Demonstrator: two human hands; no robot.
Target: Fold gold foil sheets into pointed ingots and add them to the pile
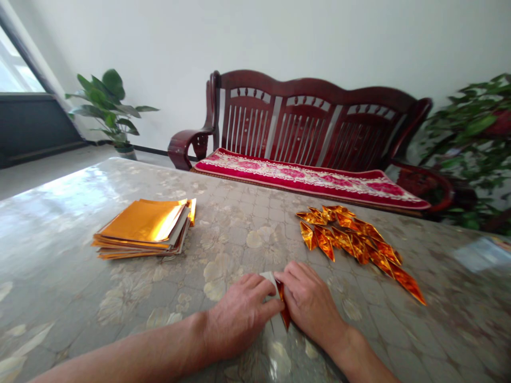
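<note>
Much of the foil sheet [285,315] lies hidden under the fingers: a pale corner shows above them and a narrow orange strip between them, so its full outline and the number of folds cannot be told. It is on the table [235,207] at the near middle, between the two hands. The left hand [244,308] has its fingers bent and drawn together, with the thumb pressing the sheet from the near side; the right hand [310,298] curls its fingers closed on the sheet's right edge, its thumb mostly out of sight. Both forearms are cut off by the lower edge of the view. At the right, a clear, plastic-looking item [483,254] is too blurred to make out, and a leafy plant [479,127] is cropped. The table's far edge slants down to the right before the bench [315,90]; patterned surface stretches between the left hand and the stack of sheets [139,226], which sits well apart, its edges uneven. Beyond the right hand, pointed foil pieces [353,242] overlap in a loose cluster, crinkled and shiny. The tabletop has a glossy floral pattern; the bench is dark, reddish carved wood with a red-and-cream runner [303,174].
</note>
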